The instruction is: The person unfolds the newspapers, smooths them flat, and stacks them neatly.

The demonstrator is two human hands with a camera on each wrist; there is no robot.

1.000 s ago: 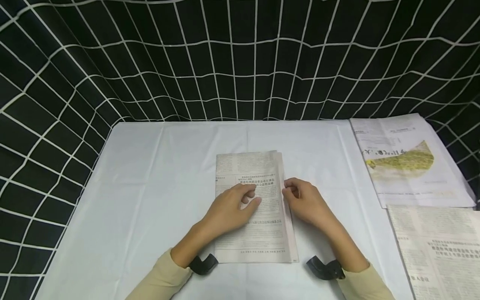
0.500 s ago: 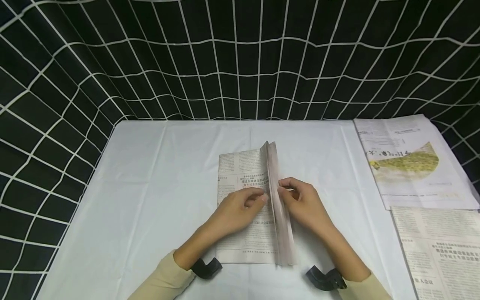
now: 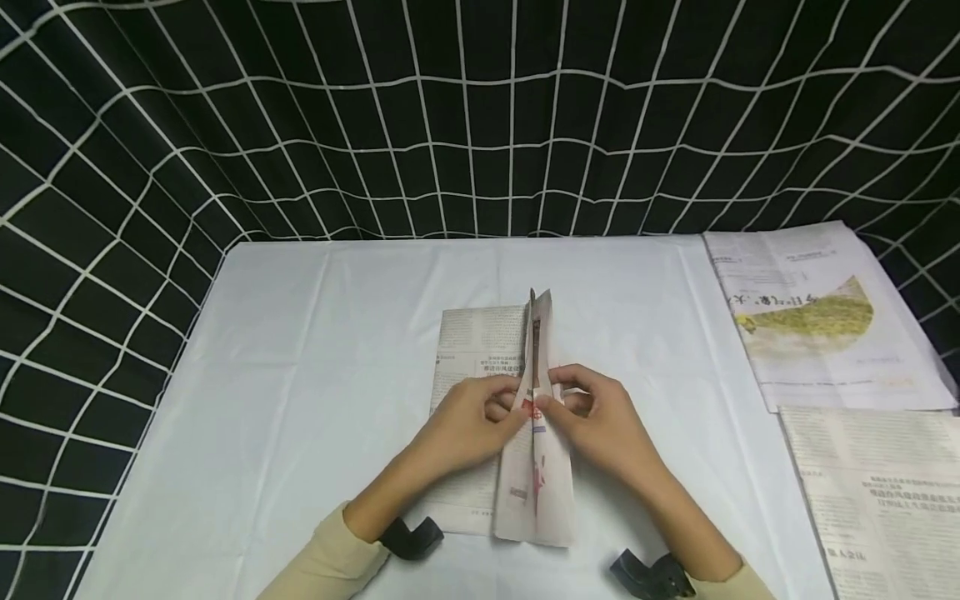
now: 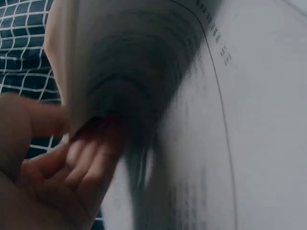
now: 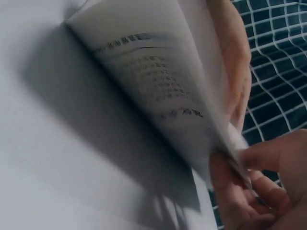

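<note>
A folded newspaper (image 3: 476, 342) lies before me in the head view, its left part flat on the cloth. Its right part stands up as a narrow fold (image 3: 551, 500), with layers slightly parted and red print showing inside. My left hand (image 3: 468, 421) pinches the left layer between thumb and fingers; in the left wrist view the fingers (image 4: 91, 163) reach under the curved sheet. Opposite it, my right hand (image 3: 603, 417) pinches the right layer near mid-length. The right wrist view has its thumb and fingers on either side of the raised sheet's edge (image 5: 148, 72).
At the right of the white tablecloth (image 3: 337, 350) lie a newspaper with a yellow-green picture (image 3: 810, 325) and, nearer, another printed newspaper (image 3: 885, 492). A black curtain with white grid lines (image 3: 487, 121) hangs behind the table. Black camera mounts (image 3: 412, 539) sit at both wrists.
The newspaper's right part has gone from lying flat to standing up, folded leftward, and its layers have parted. My right hand has moved left, closer to my left hand; both now grip the paper.
</note>
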